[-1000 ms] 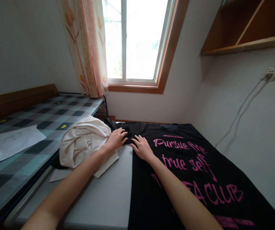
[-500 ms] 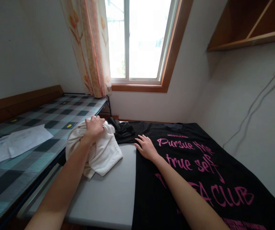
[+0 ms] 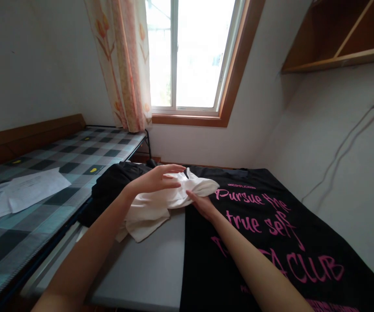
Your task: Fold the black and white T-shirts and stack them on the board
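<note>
A crumpled white garment [image 3: 151, 212] stretches from the grey tabletop [image 3: 135, 277] across to the black printed fabric. My left hand [image 3: 159, 178] hovers over its upper part, fingers stretched out and apart. At the garment's right end, my right hand [image 3: 203, 205] grips it, with the thumb on top and the other fingers hidden under the cloth. Black fabric with pink lettering [image 3: 255, 242] lies spread flat beneath my right arm. Behind my left forearm sits a bunched black cloth [image 3: 109, 186].
To the left is a bed with a checked cover [image 3: 60, 151], with paper sheets [image 3: 40, 190] on it. A curtain [image 3: 125, 65] hangs beside the window [image 3: 196, 56]. On the right wall are a wooden shelf [image 3: 343, 56] and a cable [image 3: 339, 149].
The white garment's upper part has moved right, to my right hand, which now grips it. My left hand has shifted right and opened. More of the bunched black cloth shows at left.
</note>
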The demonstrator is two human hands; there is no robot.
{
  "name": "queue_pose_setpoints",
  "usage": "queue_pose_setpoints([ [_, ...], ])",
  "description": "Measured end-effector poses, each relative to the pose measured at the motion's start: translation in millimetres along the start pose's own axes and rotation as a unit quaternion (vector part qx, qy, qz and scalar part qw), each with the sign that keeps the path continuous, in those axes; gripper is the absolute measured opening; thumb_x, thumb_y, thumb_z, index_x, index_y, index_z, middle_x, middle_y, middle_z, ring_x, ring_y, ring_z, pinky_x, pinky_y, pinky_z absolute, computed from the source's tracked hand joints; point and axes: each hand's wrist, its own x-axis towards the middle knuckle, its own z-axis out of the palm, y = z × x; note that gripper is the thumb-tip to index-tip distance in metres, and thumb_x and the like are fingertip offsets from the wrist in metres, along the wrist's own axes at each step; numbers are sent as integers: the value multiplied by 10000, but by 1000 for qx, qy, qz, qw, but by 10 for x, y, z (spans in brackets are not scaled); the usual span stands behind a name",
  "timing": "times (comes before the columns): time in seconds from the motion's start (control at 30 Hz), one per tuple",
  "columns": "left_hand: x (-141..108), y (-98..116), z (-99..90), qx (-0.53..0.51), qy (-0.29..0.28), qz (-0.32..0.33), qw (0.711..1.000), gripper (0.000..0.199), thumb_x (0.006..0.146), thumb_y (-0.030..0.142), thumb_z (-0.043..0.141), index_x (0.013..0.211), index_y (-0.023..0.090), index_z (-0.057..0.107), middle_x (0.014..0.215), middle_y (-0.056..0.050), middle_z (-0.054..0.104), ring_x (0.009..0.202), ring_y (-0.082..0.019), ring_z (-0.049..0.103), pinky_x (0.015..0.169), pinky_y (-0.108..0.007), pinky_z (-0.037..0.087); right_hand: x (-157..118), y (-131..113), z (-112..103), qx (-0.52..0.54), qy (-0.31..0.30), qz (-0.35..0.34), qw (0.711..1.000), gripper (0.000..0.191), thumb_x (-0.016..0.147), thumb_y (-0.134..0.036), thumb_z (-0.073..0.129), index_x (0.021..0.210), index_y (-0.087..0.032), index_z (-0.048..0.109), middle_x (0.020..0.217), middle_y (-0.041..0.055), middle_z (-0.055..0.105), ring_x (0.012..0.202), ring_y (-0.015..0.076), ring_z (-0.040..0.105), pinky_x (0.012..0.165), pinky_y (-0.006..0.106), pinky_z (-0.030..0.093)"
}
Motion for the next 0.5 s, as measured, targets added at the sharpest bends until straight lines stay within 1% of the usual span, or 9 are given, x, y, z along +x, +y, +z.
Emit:
queue_pose_setpoints([
  [0.03, -5, -10, -17, 19, 5, -9, 1000, 476, 779, 385, 688, 1226, 235, 623, 1201, -90, 657, 1094, -243, 622, 900, -379, 532, 19, -20, -3, 21, 24, 4, 999, 618, 661, -356, 794, 1219, -204, 576, 1180, 74, 675, 1092, 256, 632, 937, 453, 528],
  [0.1, -18, -54, -81, 86, 27, -7, 996, 501, 780, 392, 690, 1249, 237, 609, 1221, -90, 647, 1103, -249, 614, 943, -396, 502, 81, -80, -27, 53, 68, -5, 996, 521, 654, -349, 796, 1118, -190, 622, 1124, 71, 700, 1067, 261, 645, 931, 454, 536],
  [0.17, -36, -125, -152, 160, 39, 7, 986, 562, 749, 405, 720, 1273, 245, 592, 1265, -90, 621, 1145, -257, 587, 1011, -404, 444, 163, -157, -98, 84, 111, -39, 989, 409, 690, -365, 767, 1037, -190, 641, 1089, 63, 712, 1067, 247, 648, 952, 430, 528],
  [0.2, -45, -168, -178, 184, 33, 9, 982, 600, 729, 417, 736, 1284, 249, 582, 1290, -90, 605, 1173, -261, 570, 1037, -398, 417, 205, -194, -157, 97, 136, -61, 984, 354, 724, -383, 735, 1006, -191, 644, 1076, 62, 715, 1071, 236, 647, 965, 414, 522],
  [0.27, -65, -259, -199, 205, 3, -2, 979, 657, 689, 441, 761, 1291, 254, 575, 1320, -89, 587, 1217, -265, 542, 1056, -369, 392, 274, -247, -317, 110, 197, -94, 970, 280, 795, -412, 654, 957, -185, 642, 1044, 69, 718, 1063, 220, 650, 971, 397, 519],
  [0.37, -85, -378, -154, 194, -40, -32, 980, 674, 627, 436, 799, 1249, 261, 605, 1300, -77, 609, 1206, -262, 558, 1015, -315, 415, 323, -255, -579, 97, 289, -97, 948, 250, 825, -407, 600, 902, -171, 631, 980, 78, 723, 1001, 215, 672, 929, 404, 542],
  [0.43, -88, -432, -101, 181, -62, -51, 980, 653, 605, 417, 811, 1215, 268, 629, 1237, -63, 651, 1138, -255, 605, 953, -287, 450, 327, -225, -695, 88, 310, -79, 943, 266, 813, -415, 607, 892, -162, 627, 959, 83, 722, 969, 216, 680, 900, 405, 554],
  [0.5, -84, -479, -57, 172, -88, -72, 979, 657, 603, 404, 810, 1221, 276, 628, 1154, -50, 690, 1039, -243, 650, 878, -273, 481, 323, -186, -736, 78, 309, -66, 946, 302, 774, -429, 647, 902, -156, 631, 960, 84, 719, 946, 220, 682, 887, 404, 555],
])
